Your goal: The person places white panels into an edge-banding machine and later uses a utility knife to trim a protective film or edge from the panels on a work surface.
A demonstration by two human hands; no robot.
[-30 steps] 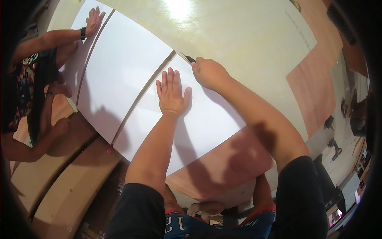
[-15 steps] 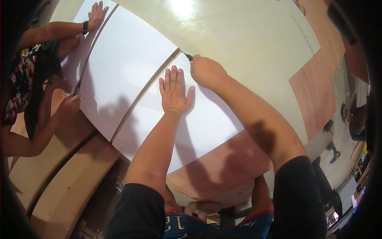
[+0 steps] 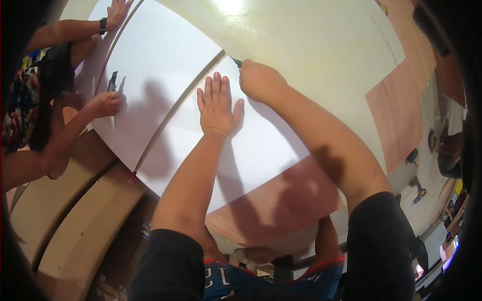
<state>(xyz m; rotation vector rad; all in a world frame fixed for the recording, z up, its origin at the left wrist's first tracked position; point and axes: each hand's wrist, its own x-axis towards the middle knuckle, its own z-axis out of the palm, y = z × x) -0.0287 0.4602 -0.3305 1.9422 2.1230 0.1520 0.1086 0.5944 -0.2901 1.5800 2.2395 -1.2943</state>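
1. Left grip (image 3: 219, 113): bare hand, palm down, flat on the white sheet (image 3: 253, 150). Wide, thumb out to the right, fingers pointing up toward the sheet's far edge. Holding nothing.
2. Right grip (image 3: 262, 81): narrow, fingers curled around a dark pointed tool (image 3: 237, 62). Looks like a knife; most of it is hidden in the fist.
3. Tool tip points up-left, at the far edge of the white sheet, just beside the end of the brown strip (image 3: 195, 85). Can't tell if it touches.
4. White sheet sits in front of the person, right of the strip, near corner over a reddish-brown board (image 3: 281, 193). Beyond its far edge: a pale glossy board (image 3: 311, 45).
5. More white surface (image 3: 160, 55) left of the strip. Can't tell if it's the same sheet running underneath.
6. Co-worker on the left: one hand (image 3: 116, 14) at the white surface near the top, dark band on the wrist. Other hand (image 3: 106, 104) holds an upright dark cutter (image 3: 113, 80).
7. Surroundings: tan boards (image 3: 95, 226) lower left, drill (image 3: 416, 189) far right.
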